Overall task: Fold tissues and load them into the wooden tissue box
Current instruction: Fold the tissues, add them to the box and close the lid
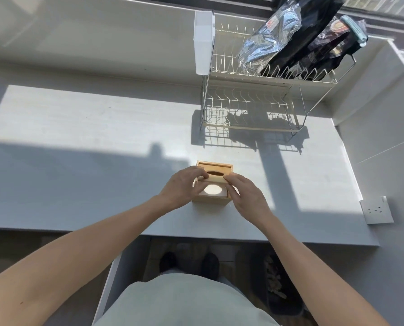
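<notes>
A small wooden tissue box [210, 199] stands near the front edge of the white counter [90, 128]. Its sliding wooden lid [216, 178], with an oval slot, sits partway across the top. White tissue [213, 189] shows inside the uncovered near part of the box. My left hand [184, 187] pinches the lid's left end. My right hand [245, 196] pinches the lid's right end and rests along the box's right side.
A two-tier wire dish rack [255, 102] stands behind the box, holding dark and silvery plastic bags [290, 41], with a white caddy [203, 41] on its left side. A wall socket [376, 209] sits on the right wall. My feet show below the counter.
</notes>
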